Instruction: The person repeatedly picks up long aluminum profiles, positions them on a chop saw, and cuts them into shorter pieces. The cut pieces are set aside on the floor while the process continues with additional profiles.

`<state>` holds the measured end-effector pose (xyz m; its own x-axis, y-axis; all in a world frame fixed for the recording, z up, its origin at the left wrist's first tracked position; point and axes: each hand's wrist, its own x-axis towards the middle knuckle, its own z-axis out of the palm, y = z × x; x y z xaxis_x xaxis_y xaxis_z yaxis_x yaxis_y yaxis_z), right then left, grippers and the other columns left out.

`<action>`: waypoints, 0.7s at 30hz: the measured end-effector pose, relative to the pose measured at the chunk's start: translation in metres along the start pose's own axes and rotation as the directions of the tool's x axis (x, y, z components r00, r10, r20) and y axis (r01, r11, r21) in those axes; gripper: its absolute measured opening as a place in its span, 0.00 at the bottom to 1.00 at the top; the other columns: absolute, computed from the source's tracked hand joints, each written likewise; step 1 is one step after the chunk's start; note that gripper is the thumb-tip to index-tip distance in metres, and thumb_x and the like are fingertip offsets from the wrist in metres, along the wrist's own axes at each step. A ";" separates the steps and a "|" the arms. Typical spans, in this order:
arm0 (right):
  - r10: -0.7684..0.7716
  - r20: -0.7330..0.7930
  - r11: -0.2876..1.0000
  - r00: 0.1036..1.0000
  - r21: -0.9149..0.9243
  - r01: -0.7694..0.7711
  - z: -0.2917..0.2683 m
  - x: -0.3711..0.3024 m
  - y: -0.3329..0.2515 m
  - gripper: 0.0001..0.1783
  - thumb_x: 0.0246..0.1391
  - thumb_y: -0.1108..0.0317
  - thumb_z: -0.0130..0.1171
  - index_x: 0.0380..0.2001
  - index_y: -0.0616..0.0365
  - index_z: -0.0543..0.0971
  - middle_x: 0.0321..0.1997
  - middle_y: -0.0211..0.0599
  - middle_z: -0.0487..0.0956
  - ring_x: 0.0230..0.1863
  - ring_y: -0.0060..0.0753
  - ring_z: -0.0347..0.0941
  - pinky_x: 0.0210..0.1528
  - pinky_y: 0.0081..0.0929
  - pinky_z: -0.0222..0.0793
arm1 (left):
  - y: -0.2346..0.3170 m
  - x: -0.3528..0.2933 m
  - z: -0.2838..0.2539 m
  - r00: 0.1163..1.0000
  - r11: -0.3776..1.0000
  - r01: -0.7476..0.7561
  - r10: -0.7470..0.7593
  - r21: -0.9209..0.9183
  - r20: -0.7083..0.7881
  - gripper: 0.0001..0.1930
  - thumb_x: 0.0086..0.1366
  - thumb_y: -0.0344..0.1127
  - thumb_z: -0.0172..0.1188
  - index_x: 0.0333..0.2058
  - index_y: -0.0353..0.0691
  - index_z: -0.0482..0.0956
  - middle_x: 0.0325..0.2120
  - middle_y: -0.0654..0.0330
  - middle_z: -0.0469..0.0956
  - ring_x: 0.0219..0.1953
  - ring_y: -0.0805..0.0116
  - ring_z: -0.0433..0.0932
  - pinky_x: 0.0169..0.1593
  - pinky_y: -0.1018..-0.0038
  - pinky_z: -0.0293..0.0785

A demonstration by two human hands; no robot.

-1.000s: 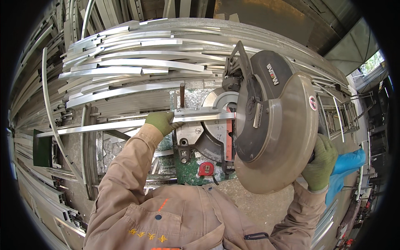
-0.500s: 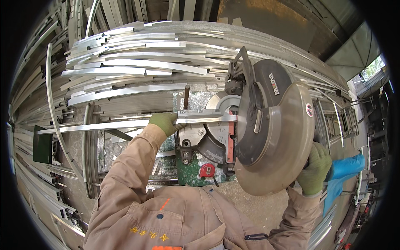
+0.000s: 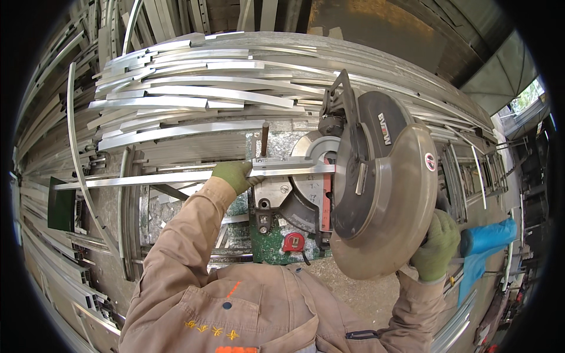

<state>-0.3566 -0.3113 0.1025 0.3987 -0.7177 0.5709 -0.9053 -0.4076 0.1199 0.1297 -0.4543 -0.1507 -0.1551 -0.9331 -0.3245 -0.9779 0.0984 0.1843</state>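
Note:
A long silver metal bar [image 3: 141, 179] lies across the bed of a miter saw [image 3: 376, 200]. My left hand [image 3: 233, 176], in a green glove, is closed round the bar beside the saw's fence [image 3: 282, 162]. The bar's right end runs to the saw head, whose guard hides the blade. At the right, my right hand [image 3: 436, 246], also gloved, is wrapped round the saw's handle, mostly hidden behind the guard. A red tape measure [image 3: 294, 242] rests on the green base [image 3: 268, 244] in front of the saw.
Many silver metal profiles [image 3: 194, 88] are piled behind the saw. A curved strip [image 3: 82, 176] crosses the bar at the left, near a dark green panel [image 3: 61, 203]. Blue sheeting [image 3: 488, 236] hangs to the right of my right hand.
The saw head has tipped slightly, its guard shifting a little left and down, and my right hand has moved left with it. My left hand and the bar have stayed nearly in place.

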 end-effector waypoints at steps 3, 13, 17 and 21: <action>-0.009 -0.024 1.000 1.000 0.014 0.009 0.004 -0.006 -0.002 0.16 0.59 0.63 0.78 0.47 0.57 0.88 0.45 0.46 0.90 0.45 0.61 0.88 0.47 0.54 0.81 | -0.002 0.004 0.003 1.000 1.000 -0.011 0.011 0.000 0.000 0.39 0.81 0.78 0.61 0.60 0.45 0.90 0.52 0.45 0.95 0.57 0.38 0.92 0.61 0.47 0.87; -0.003 -0.042 1.000 0.999 -0.013 0.002 0.019 -0.034 -0.010 0.20 0.56 0.63 0.79 0.50 0.56 0.87 0.48 0.42 0.90 0.46 0.56 0.87 0.49 0.52 0.82 | -0.003 0.004 0.004 1.000 1.000 -0.019 0.018 -0.021 -0.019 0.36 0.82 0.77 0.61 0.64 0.50 0.89 0.52 0.45 0.95 0.56 0.34 0.92 0.60 0.46 0.87; 0.029 -0.024 1.000 0.999 0.011 -0.028 0.022 -0.042 -0.017 0.21 0.55 0.62 0.81 0.51 0.54 0.87 0.48 0.38 0.90 0.47 0.53 0.87 0.50 0.52 0.81 | -0.007 0.005 0.009 1.000 0.999 -0.017 0.017 -0.039 -0.021 0.37 0.82 0.78 0.61 0.63 0.49 0.89 0.51 0.45 0.95 0.56 0.34 0.92 0.60 0.46 0.88; 0.079 -0.036 0.997 0.996 0.021 -0.078 0.030 -0.053 -0.025 0.22 0.53 0.63 0.82 0.51 0.53 0.88 0.48 0.37 0.90 0.48 0.52 0.87 0.53 0.52 0.81 | -0.005 0.003 0.006 0.999 1.000 -0.017 0.016 -0.012 -0.033 0.37 0.81 0.78 0.61 0.62 0.49 0.90 0.50 0.45 0.95 0.55 0.35 0.92 0.60 0.47 0.88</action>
<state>-0.3503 -0.2803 0.0446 0.3207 -0.7267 0.6075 -0.9303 -0.3622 0.0579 0.1332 -0.4561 -0.1578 -0.1665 -0.9422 -0.2908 -0.9734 0.1099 0.2012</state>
